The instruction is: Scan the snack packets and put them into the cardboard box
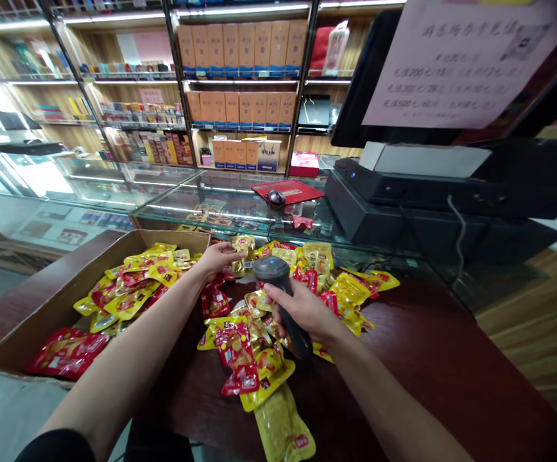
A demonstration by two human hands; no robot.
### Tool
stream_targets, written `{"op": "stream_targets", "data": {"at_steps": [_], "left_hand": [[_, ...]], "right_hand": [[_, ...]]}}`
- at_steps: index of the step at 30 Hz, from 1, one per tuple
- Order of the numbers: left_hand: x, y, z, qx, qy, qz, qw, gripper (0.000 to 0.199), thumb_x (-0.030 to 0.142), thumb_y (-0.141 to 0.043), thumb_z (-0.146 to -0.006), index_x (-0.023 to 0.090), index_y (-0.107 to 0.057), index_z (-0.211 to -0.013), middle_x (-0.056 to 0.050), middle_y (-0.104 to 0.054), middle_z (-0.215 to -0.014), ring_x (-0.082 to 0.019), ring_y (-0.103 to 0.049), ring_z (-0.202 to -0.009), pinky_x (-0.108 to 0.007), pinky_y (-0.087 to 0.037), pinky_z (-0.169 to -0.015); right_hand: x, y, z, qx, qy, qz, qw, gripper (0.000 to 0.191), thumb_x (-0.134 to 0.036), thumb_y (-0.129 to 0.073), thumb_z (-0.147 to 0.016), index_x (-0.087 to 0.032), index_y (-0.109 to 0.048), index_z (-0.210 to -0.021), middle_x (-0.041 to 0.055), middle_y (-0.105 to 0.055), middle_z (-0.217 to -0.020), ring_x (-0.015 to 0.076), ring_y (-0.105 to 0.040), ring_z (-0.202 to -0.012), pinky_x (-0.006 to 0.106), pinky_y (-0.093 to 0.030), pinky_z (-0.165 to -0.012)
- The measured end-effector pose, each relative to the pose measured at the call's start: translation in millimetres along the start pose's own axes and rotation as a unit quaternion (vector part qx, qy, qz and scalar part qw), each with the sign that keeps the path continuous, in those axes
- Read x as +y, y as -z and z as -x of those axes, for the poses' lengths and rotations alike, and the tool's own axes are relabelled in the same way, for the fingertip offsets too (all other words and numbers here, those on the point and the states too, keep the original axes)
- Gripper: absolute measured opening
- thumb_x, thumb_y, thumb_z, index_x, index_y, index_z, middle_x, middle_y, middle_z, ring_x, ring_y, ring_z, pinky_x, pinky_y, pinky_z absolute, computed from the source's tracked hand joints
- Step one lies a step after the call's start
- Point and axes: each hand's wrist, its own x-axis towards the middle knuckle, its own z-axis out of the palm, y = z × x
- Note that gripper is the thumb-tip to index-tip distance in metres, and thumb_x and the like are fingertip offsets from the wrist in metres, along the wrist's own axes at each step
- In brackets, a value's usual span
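Snack packets (233, 353) lie heaped on the counter (403, 359), right of the cardboard box (23, 308), which holds more packets. Beyond them, a computer mouse (275, 197) sits on a mouse pad (302, 190) atop the glass display case (177, 199), left of the monitor (362, 77); shelves (185, 109) stand at the far side.
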Motion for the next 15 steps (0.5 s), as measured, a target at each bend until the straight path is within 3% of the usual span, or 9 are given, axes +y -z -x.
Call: {"op": "stream_targets", "data": {"at_steps": [7,15], "left_hand": [[-0.4,-1.0,1.8,0.0,0.008,-0.026,1.0,0.056,0.038,-0.093,-0.038,0.017,-0.052,-0.07,0.009,-0.049,-0.055,-0.004,-0.042,-0.045,-0.018,-0.038,-0.041],[-1.9,-0.5,0.7,0.012,0.013,-0.037,0.999,0.054,0.034,-0.093,-0.037,0.017,-0.051,-0.068,0.009,-0.047,-0.053,-0.005,-0.042,-0.045,-0.018,-0.039,-0.041]], "right_hand": [[1.0,-4.6,0.3,0.0,-0.006,-0.001,1.0,0.027,-0.046,-0.057,-0.09,-0.022,-0.045,-0.087,-0.0081,-0.056,-0.048,0.0105,-0.053,-0.034,0.018,-0.041,-0.032],[0.4,-4.2,1.0,-0.001,0.002,-0.002,1.0,0.032,-0.05,-0.06,-0.087,-0.023,-0.044,-0.087,-0.0087,-0.055,-0.049,0.0106,-0.053,-0.034,0.019,-0.041,-0.032]]}}
